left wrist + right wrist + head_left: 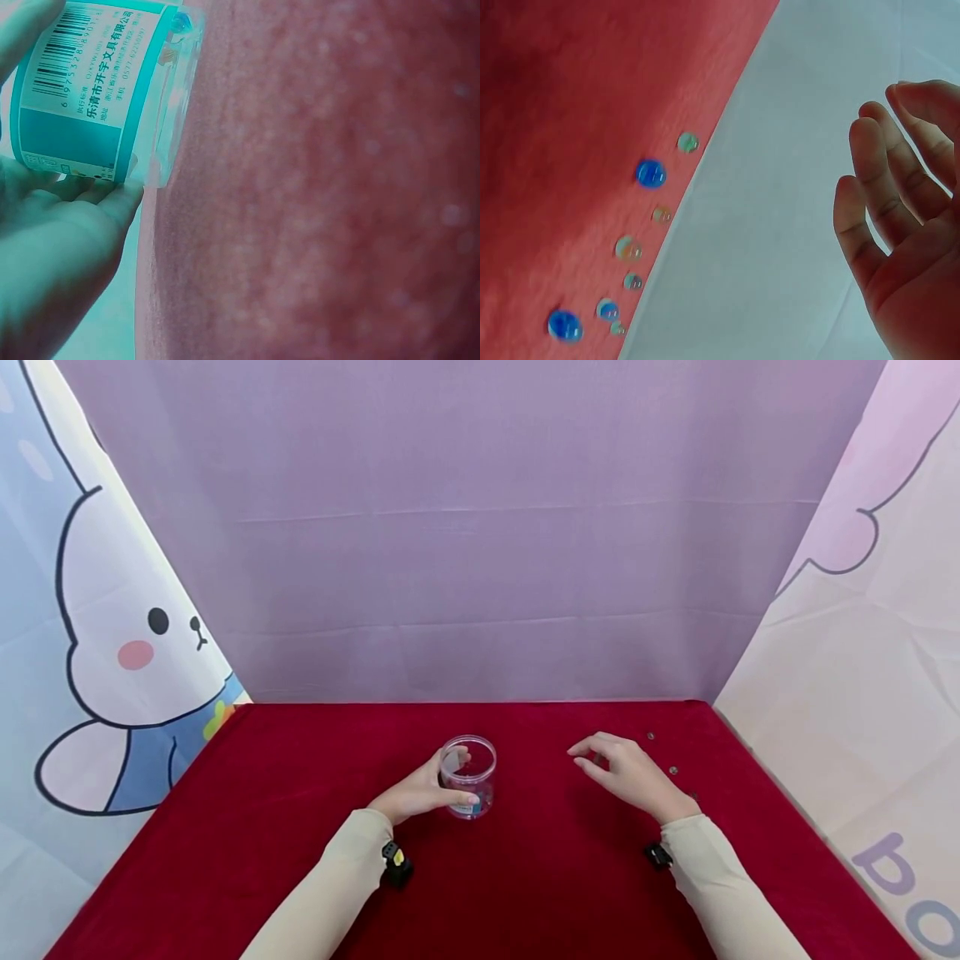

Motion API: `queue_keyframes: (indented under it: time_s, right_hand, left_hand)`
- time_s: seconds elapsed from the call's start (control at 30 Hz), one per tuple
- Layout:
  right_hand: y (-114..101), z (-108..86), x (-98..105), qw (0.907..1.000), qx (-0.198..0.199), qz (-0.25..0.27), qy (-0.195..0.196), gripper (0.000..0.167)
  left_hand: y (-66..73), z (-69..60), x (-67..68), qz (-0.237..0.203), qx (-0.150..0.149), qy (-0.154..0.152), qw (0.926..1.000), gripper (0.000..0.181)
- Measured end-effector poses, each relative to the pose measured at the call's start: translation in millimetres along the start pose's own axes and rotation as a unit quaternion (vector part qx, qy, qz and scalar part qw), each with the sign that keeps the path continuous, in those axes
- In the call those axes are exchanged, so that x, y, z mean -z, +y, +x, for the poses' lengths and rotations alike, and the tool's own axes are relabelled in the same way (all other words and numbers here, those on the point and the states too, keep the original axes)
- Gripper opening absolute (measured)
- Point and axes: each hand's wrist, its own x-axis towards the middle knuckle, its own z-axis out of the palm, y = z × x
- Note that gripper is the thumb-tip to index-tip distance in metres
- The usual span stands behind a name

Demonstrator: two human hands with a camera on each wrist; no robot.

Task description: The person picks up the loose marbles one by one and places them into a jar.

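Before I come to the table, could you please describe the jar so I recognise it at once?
Look at the red cloth; near its middle, a left hand grips the jar. It is a see-through cylinder with an open top and a label bearing a barcode. Unlike the little balls near the cloth's right edge, it is large and hollow.

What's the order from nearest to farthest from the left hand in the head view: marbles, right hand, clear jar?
1. Clear jar: in the left hand's grip.
2. Right hand: off to the right.
3. Marbles: beyond it, toward the red cloth's right edge; among themselves, too close to rank.
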Motion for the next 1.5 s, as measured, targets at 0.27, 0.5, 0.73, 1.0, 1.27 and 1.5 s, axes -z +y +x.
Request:
queue_keyframes:
  time_s: [0.27,0.5,0.73,1.0,1.27,1.5]
  right_hand:
    - [12.7,-9.1,13.4,0.9997,-0.012,-0.021,0.008,0.019]
    - [26.6,-24.2,24.4,0.9991,-0.023,-0.035,0.01,0.019]
    - [37.9,-40.1,32.6,0.998,-0.036,-0.053,0.002,0.017]
    - [47.0,-53.0,40.0,0.9972,-0.052,-0.053,-0.006,0.017]
    - [54.7,-60.1,42.5,0.9964,-0.07,-0.043,-0.02,0.018]
    - [55.7,-63.7,43.3,0.993,-0.104,-0.036,-0.044,0.022]
  left_hand:
    - [0.0,-0.3,0.5,-0.002,0.0,-0.001,1.0,0.092]
    - [1.1,-1.0,0.0,-0.005,-0.001,-0.003,1.0,0.091]
    - [2.5,-1.5,-1.5,0.001,0.002,-0.003,1.0,0.092]
    - [4.8,-2.9,-1.3,0.004,0.004,-0.002,1.0,0.092]
    - [5.3,-2.7,-2.2,0.005,0.002,-0.002,1.0,0.092]
    - [3.8,-2.3,-1.7,0.001,0.0,-0.006,1.0,0.092]
